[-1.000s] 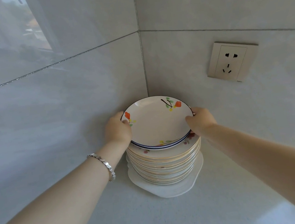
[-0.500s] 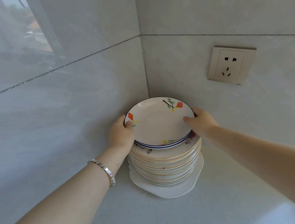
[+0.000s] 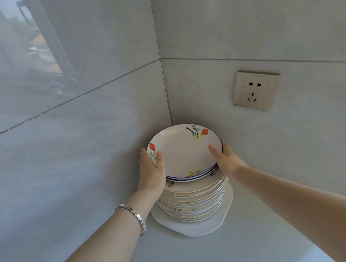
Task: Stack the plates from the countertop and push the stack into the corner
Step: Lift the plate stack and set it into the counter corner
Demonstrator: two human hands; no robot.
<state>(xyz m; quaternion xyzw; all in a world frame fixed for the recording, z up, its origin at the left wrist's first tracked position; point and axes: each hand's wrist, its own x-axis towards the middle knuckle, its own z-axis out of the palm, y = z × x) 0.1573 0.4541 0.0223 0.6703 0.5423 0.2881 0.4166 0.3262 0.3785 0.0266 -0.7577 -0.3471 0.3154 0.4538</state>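
Note:
A tall stack of plates point(image 3: 194, 201) stands on the grey countertop in the corner where two tiled walls meet. Its bottom plate point(image 3: 202, 226) is a wide white one with a wavy rim. On top lies a small white plate with orange flowers and a dark blue rim point(image 3: 184, 151). My left hand point(image 3: 152, 172) grips the left rim of that top plate, thumb over the edge. My right hand point(image 3: 225, 159) grips its right rim the same way, close to the right wall.
A beige wall socket point(image 3: 254, 90) sits on the right wall above and to the right of the stack. The glossy left wall point(image 3: 66, 125) reflects a window. The countertop point(image 3: 203, 256) runs toward me between my forearms. A silver bracelet point(image 3: 134, 216) is on my left wrist.
The stack with the flowered plate on top now sits deeper in the corner, nearer both walls. Both hands have stayed on the top plate's rim, thumbs now further over the edge.

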